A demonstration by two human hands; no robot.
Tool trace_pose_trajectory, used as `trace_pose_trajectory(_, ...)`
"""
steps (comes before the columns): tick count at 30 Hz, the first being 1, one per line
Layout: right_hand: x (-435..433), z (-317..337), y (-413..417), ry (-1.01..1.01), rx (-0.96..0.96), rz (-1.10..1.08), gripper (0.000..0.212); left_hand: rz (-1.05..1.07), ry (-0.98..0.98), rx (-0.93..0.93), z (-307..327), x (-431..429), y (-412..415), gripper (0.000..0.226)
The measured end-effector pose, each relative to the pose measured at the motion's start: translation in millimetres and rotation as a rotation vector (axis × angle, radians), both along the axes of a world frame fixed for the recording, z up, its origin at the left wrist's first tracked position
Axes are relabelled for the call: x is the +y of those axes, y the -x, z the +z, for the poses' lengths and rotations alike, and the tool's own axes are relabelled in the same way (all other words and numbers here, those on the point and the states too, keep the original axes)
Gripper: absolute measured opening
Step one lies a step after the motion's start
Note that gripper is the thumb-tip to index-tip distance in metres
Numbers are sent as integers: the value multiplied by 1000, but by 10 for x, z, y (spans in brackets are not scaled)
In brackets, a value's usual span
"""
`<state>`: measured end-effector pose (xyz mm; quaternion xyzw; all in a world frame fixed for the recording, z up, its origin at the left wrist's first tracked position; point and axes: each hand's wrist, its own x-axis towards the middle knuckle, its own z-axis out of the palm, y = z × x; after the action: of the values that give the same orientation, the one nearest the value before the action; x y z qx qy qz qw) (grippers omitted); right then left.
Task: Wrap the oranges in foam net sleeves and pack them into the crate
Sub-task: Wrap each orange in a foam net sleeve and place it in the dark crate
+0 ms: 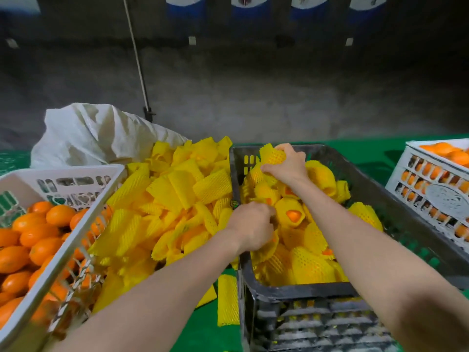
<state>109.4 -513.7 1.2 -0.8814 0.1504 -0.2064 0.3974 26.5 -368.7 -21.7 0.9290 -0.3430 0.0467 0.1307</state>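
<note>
At the near edge of the green worktop [368, 151], right of middle, sits the dark crate [396, 208], and from the head view I've got both hands inside it. The risk I'm watching: the wrapped oranges [311, 265] are heaped unevenly, high toward the far left corner, so setting another on that heap could send it rolling down onto the lower right side. One wrapped fruit mid-crate shows bare peel [294, 216] at its sleeve mouth, and any rummaging beside it could pull that net off. The loose foam net sleeves [177, 199] are piled hard against the crate's left wall, and a sweep of my forearm could drag some over the near edge. Now the fingers. My right hand [286, 163] is at the crate's far left corner, fingers curled over a sleeved orange [272, 156], thumb underneath, a firm grip. My left hand [253, 229] is knuckles-up just inside the left wall, fingertips buried among the nets, so I can't tell whether it grips anything. The bare oranges [38, 240] wait in the white crate [68, 174] at the left edge, a second white crate [431, 191] stands at the right edge, and a white sack [96, 133] slumps at the far side.
</note>
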Motion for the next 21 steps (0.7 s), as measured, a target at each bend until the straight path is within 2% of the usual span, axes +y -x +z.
trace_pose_trajectory(4,223,-189,-440,40,73,28,70,7,-19,11,0,13,-44,16)
trace_pose_trajectory(6,332,-318,-561,74,81,15,69,1,-10,0,-17,15,-58,7)
trace_pose_trajectory(10,394,-575,-666,241,254,121,71,11,10,0,-46,24,-76,16)
trace_pose_trajectory(14,376,-560,-613,243,291,143,79,10,123,34,-48,13,-71,22)
trace_pose_trajectory(17,464,-361,-457,283,187,110,64,-1,349,44,-40,51,4,22)
trace_pose_trajectory(19,609,-154,-306,264,2,121,47,1,478,46,-27,150,74,20)
trace_pose_trajectory(21,821,53,-123,292,-177,158,34,-5,524,74,5,382,117,18)
